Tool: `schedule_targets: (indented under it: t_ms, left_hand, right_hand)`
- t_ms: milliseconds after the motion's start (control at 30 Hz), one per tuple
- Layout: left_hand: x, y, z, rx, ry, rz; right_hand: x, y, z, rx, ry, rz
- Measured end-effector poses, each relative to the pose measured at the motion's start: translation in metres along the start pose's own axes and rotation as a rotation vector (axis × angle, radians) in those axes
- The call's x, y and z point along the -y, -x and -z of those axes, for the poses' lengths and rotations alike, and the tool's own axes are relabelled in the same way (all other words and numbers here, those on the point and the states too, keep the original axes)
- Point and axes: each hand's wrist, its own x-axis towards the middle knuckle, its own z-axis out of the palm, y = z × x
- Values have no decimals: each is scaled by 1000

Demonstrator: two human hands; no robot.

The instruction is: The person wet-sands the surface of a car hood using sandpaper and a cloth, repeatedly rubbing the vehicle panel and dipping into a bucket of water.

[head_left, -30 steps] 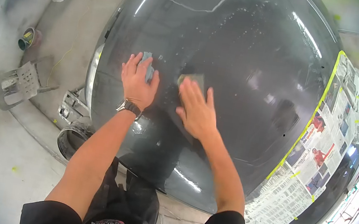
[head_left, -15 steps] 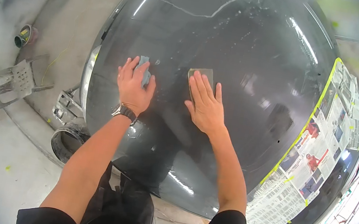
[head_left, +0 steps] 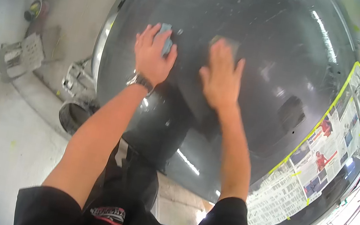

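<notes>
A dark grey car hood (head_left: 248,110) with a dull, wet-looking surface lies before me. My left hand (head_left: 154,55), a watch on its wrist, rests on the hood with its fingers curled over a blue-grey sponge (head_left: 164,37). To its right, my right hand (head_left: 223,79) presses nearly flat over a tan-olive piece of sandpaper (head_left: 233,45) on the hood. Motion smears these fingers, and they hide most of the sandpaper. Pale droplets and a whitish wet streak mark the panel farther up.
Newspaper (head_left: 321,157), edged with yellow-green tape (head_left: 314,130), covers the windshield side on the right. On the floor to the left are a plastic chair (head_left: 21,58), a small can (head_left: 35,11) and a dark round tub (head_left: 74,116) near the car's front.
The view has shifted, so the hood and both hands sit higher and farther right. My left hand stays by the same spot on the hood. My right hand is now blurred by motion.
</notes>
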Motion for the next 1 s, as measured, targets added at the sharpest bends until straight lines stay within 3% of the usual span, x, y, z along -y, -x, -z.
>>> schedule_targets:
  t_ms: [67, 233, 333, 400, 500, 533, 600, 667, 767, 833, 933, 1000]
  left_hand:
    - [3, 0, -2, -14, -2, -2]
    - [4, -1, -6, -38, 3, -8]
    - [6, 1, -7, -50, -5, -14]
    - [5, 1, -7, -65, -2, -28]
    - [11, 2, -12, -49, 40, -37]
    - [10, 1, -13, -64, 26, -46]
    - [11, 2, -16, -66, 29, -59]
    - [14, 2, -15, -54, 29, -67]
    - [14, 2, -15, -89, 19, -106]
    - [15, -1, -18, -119, 20, -132]
    - [18, -2, -17, -152, -22, -190]
    - [21, -5, -20, -163, -31, -218]
  right_hand:
    - [44, 63, -3, 195, -95, 5]
    - [46, 204, -13, 235, -180, -11]
    - [64, 197, -9, 162, -200, -151]
    - [93, 136, -12, 71, -288, -213]
    - [101, 88, -16, -22, -381, -136]
    - [88, 106, -12, 72, -280, -83]
    - [73, 181, -10, 194, -210, -280]
    - [60, 272, -6, 94, -253, -529]
    - [83, 314, -29, -108, -199, -798]
    - [108, 246, -52, -183, -175, -797]
    - [157, 116, -42, -224, -420, -575]
    - [151, 118, -44, -203, -425, -499]
